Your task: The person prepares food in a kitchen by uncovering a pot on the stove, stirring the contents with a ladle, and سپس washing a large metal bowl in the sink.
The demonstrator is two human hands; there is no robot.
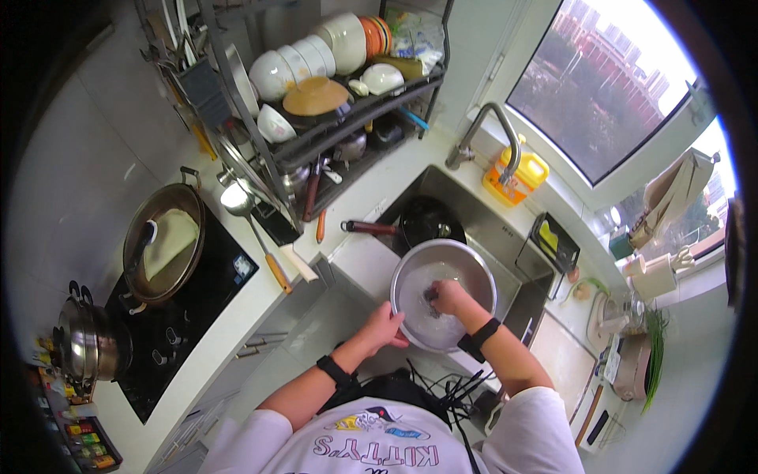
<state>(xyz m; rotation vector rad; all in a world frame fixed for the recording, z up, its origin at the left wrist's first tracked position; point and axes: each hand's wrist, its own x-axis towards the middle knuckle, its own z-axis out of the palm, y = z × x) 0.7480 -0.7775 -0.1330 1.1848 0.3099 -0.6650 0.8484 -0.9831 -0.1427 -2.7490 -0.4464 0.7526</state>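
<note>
A stainless steel bowl [414, 284] is held over the near edge of the sink. My left hand [384, 327] grips its left rim, thumb on the rim and fingers beneath. Inside the bowl, my right hand [451, 297] is closed on a dark scouring pad [432, 301], probably steel wool, pressed to the bowl's inner surface. The inside looks wet and whitish. Behind the bowl, a dark pan [429, 216] with a brown handle [372, 227] lies in the steel sink [504, 249]; the bowl hides part of it.
A curved faucet [474, 133] and a yellow detergent jug [516, 175] stand behind the sink. To the left, a dish rack [355, 142] holds several bowls. A wok [172, 195] and a steel pot [89, 343] sit on the black cooktop [207, 302]. A ladle [260, 237] lies nearby.
</note>
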